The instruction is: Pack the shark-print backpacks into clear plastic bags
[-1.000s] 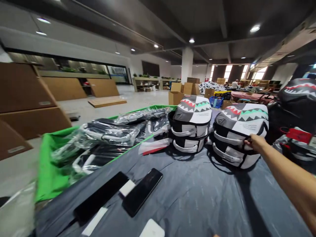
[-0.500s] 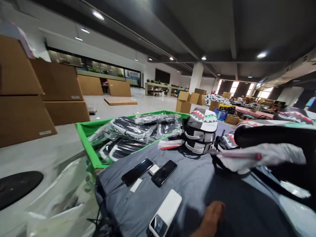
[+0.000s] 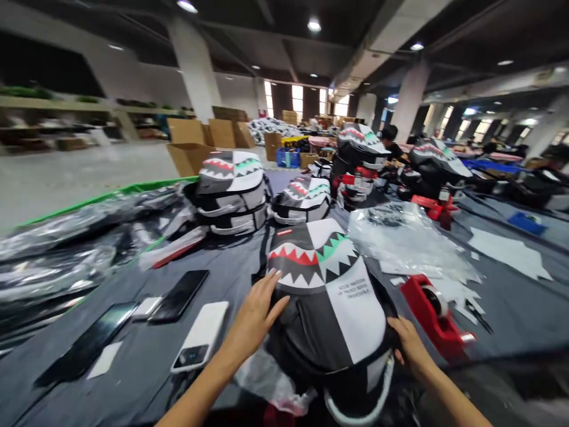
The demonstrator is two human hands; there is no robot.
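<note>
Wrapped packs at left look finished. Standing pack behind: no wrap. Left hand spread on near pack, not gripping; pack is front-centre, print up, unwrapped. Right hand at its right edge, can't tell if pinching. 1 tape dispenser beyond.

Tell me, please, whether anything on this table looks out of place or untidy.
White scraps lie strewn beside the red tape dispenser, looking untidy because they are loosely scattered. The clear plastic beyond them is rumpled, though that may be ordinary here. The nearest backpack shows no obvious damage.
</note>
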